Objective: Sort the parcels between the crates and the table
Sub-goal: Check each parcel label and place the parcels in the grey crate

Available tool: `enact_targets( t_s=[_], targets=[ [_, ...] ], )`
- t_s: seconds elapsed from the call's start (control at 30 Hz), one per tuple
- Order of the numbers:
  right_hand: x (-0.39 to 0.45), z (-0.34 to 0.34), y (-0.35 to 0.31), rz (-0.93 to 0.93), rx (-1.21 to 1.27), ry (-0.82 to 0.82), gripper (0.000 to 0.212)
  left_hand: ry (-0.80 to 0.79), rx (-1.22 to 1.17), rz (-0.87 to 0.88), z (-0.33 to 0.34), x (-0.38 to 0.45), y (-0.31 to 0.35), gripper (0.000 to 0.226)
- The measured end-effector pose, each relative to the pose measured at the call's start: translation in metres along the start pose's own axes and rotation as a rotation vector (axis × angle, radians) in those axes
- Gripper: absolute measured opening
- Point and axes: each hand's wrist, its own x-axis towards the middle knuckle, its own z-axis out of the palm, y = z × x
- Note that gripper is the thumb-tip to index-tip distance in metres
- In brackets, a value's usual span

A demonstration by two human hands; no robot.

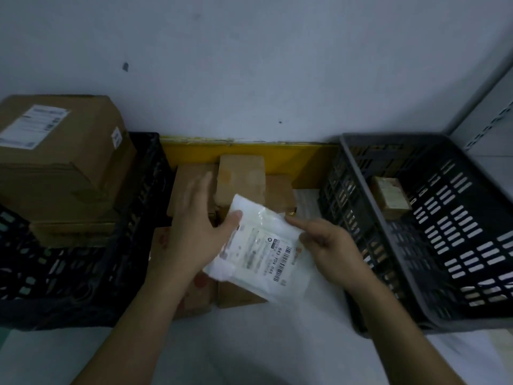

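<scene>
A white plastic parcel point(263, 248) with a printed label lies tilted over several cardboard boxes point(241, 179) on the table between two crates. My left hand point(200, 226) is over the parcel's left edge, fingers straight and thumb touching the bag. My right hand point(330, 245) pinches the parcel's right edge, with the index finger stretched along its upper edge. The black crate point(144, 218) on the left holds large cardboard boxes point(61, 162). In the grey crate point(361, 168) on the right lies one small brown box point(391, 198).
A yellow strip point(291, 157) runs along the wall behind the boxes. A grey metal shelf upright point(483, 107) rises at the far right. The white table top point(249, 343) shows bare in front of the boxes, between my forearms.
</scene>
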Motion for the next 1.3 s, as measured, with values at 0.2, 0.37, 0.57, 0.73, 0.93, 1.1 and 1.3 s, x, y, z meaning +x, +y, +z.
enact_targets(
  t_s=[0.2, 0.37, 0.57, 0.73, 0.93, 1.1, 1.3],
  targets=[
    [0.047, -0.05, -0.042, -0.231, -0.357, -0.239, 0.035, -0.626, 0.169, 0.225, 0.007, 0.017, 0.039, 0.008],
    [0.037, -0.047, -0.042, -0.129, -0.132, 0.129, 0.07, -0.439, -0.181, 0.02, 0.016, 0.017, 0.021, 0.013],
    [-0.009, -0.006, -0.018, 0.025, 0.161, 0.31, 0.083, -0.155, -0.663, -0.225, 0.027, 0.009, 0.01, 0.021],
    [-0.018, 0.013, -0.015, 0.032, 0.193, 0.258, 0.062, -0.179, -0.764, -0.246, 0.043, 0.002, 0.019, 0.021],
    [-0.027, -0.03, -0.012, 0.117, 0.093, 0.256, 0.06, -0.256, -0.741, -0.134, 0.068, 0.008, 0.042, 0.021],
    [-0.037, -0.073, -0.007, 0.162, 0.038, 0.288, 0.067, -0.303, -0.699, -0.074, 0.092, 0.007, 0.077, 0.022],
    [-0.039, -0.149, -0.003, 0.165, 0.079, 0.301, 0.059, -0.333, -0.61, 0.034, 0.124, 0.019, 0.126, 0.019]
  ],
)
